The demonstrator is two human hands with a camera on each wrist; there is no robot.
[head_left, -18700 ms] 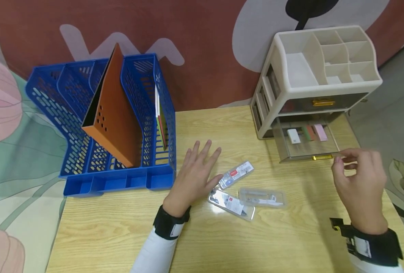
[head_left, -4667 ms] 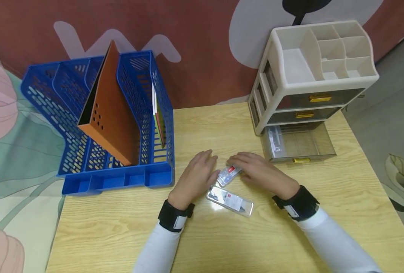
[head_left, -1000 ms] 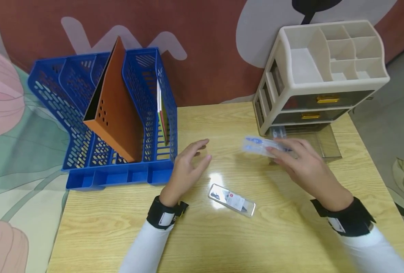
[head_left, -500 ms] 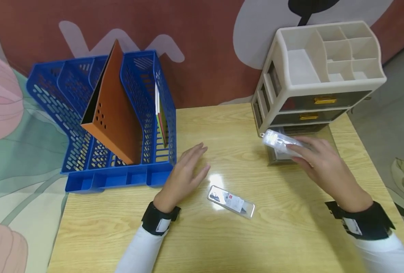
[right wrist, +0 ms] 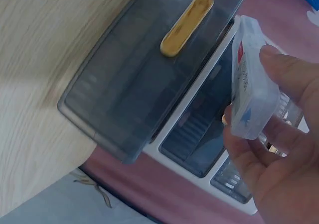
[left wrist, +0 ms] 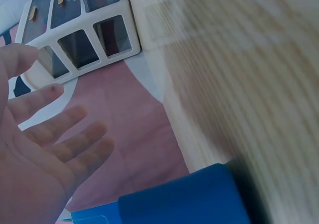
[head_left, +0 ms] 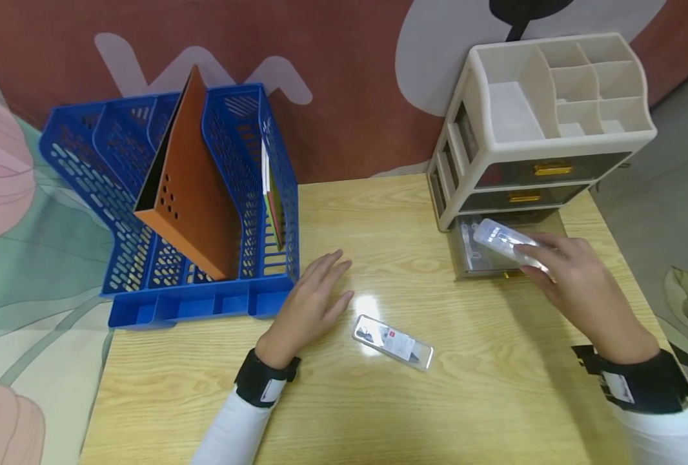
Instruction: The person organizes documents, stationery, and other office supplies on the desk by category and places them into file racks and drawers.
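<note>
My right hand (head_left: 590, 290) pinches a small clear plastic case (head_left: 502, 239) between thumb and fingers, holding it above the pulled-out bottom drawer (head_left: 479, 274). In the right wrist view the case (right wrist: 255, 82) carries a label with a red mark, and something blue shows inside. Another clear case (head_left: 468, 242) lies along the drawer's left side. A flat clear case (head_left: 393, 342) with a white label and a dark item inside lies on the table. My left hand (head_left: 306, 303) hovers beside the blue rack, fingers spread and relaxed, with nothing in it.
The white drawer unit (head_left: 492, 148) has a divided top; its two upper drawers are closed. At left a blue file rack (head_left: 204, 300) holds an orange folder (head_left: 199, 200) and thin booklets (head_left: 272, 206). A patterned cloth covers the wall behind the wooden table (head_left: 344, 413).
Earlier the middle drawer, with erasers, stood open; now it is closed and the bottom one is out. One case went into it. My right hand carried another case from the table rightward over it.
</note>
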